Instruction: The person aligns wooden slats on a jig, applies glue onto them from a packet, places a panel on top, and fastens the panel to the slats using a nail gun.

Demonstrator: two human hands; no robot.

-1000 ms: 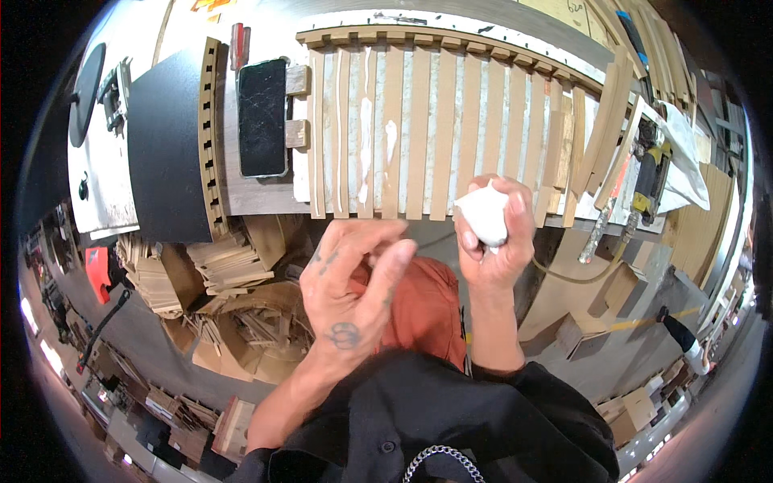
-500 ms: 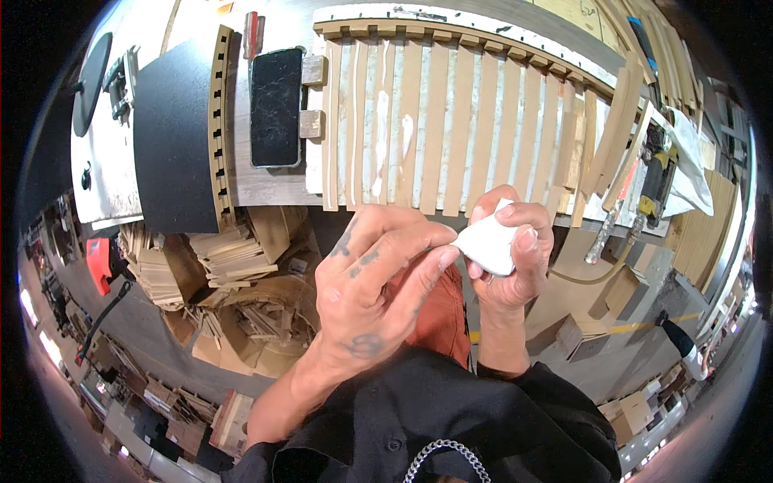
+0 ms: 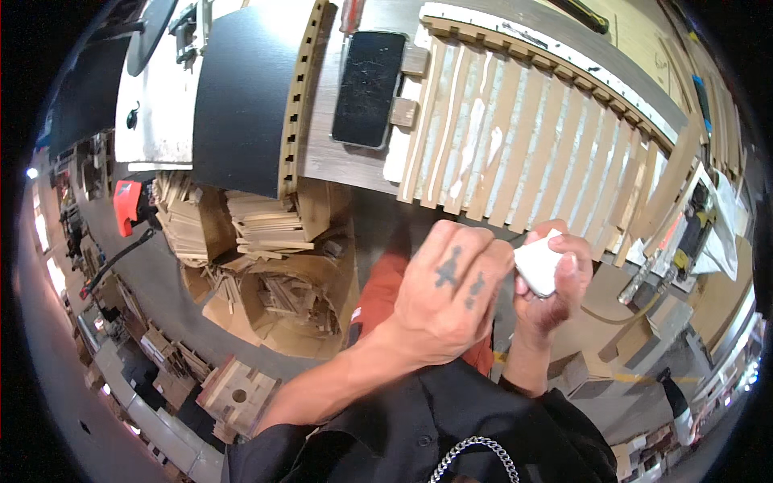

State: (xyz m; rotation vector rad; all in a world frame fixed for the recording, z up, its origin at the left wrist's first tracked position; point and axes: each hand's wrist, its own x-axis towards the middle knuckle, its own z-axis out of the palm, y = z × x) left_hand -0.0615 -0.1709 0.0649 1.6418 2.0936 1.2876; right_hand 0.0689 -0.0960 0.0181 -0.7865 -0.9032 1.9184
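Observation:
My right hand (image 3: 570, 278) is closed around a white tapered object (image 3: 538, 264), palm-sized; its kind is unclear. Against its narrow side, my left hand (image 3: 451, 286) is curled with its back toward me. The left fingertips are hidden, so I cannot tell what they pinch. Both hands are just off the near edge of the bench, in front of a row of parallel brown slats (image 3: 503, 189). White streaks and blobs lie on several of the left slats. A notched wooden strip (image 3: 555, 71) runs along the far ends of the slats.
Left of the slats lie a cracked black phone (image 3: 369, 88), small wooden blocks (image 3: 404, 113) and a dark panel (image 3: 241, 97) with a notched edge. Cardboard boxes of wood offcuts (image 3: 266, 221) stand below the bench. A yellow-and-black tool (image 3: 692, 233) sits at right.
My view has shifted, so the bench appears turned and further right. The left hand has rolled over, its back now hiding the fingertips; the right hand still holds the white object.

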